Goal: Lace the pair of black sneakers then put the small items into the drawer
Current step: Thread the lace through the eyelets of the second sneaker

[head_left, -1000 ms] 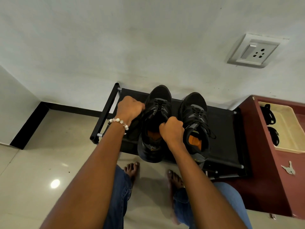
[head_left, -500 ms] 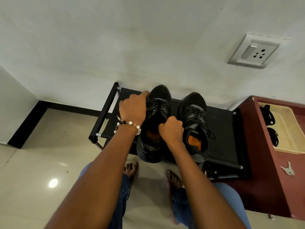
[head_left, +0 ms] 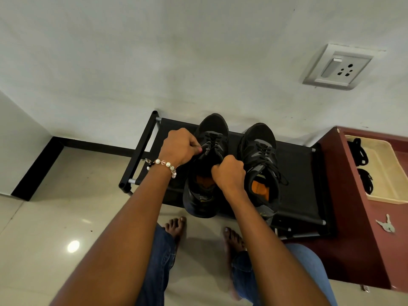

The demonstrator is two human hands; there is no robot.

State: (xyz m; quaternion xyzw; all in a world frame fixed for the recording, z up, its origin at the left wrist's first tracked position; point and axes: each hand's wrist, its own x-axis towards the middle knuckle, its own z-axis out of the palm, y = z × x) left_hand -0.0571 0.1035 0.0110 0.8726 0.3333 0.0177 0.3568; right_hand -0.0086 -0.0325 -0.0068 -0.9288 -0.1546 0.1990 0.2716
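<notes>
Two black sneakers stand side by side on a black shoe rack (head_left: pixel 300 173), toes toward the wall. My left hand (head_left: pixel 180 146) pinches a lace at the left side of the left sneaker (head_left: pixel 213 133), over its eyelets. My right hand (head_left: pixel 228 173) is curled into a fist over that shoe's opening and grips its lace or tongue; which one is hidden. The right sneaker (head_left: pixel 260 149) is laced, its bow trailing to the right. A cream drawer tray (head_left: pixel 388 173) sits open in the maroon cabinet, holding black hair ties (head_left: pixel 361 151). Keys (head_left: pixel 386 225) lie on the cabinet top.
The maroon cabinet (head_left: pixel 344 217) stands right beside the rack. A wall socket (head_left: pixel 337 67) is high on the white wall behind. My bare feet (head_left: pixel 176 226) stand on the glossy tiled floor in front of the rack.
My left hand moved from the rack's left part to the left sneaker's laces and now pinches one. My right hand stayed on the shoe's opening.
</notes>
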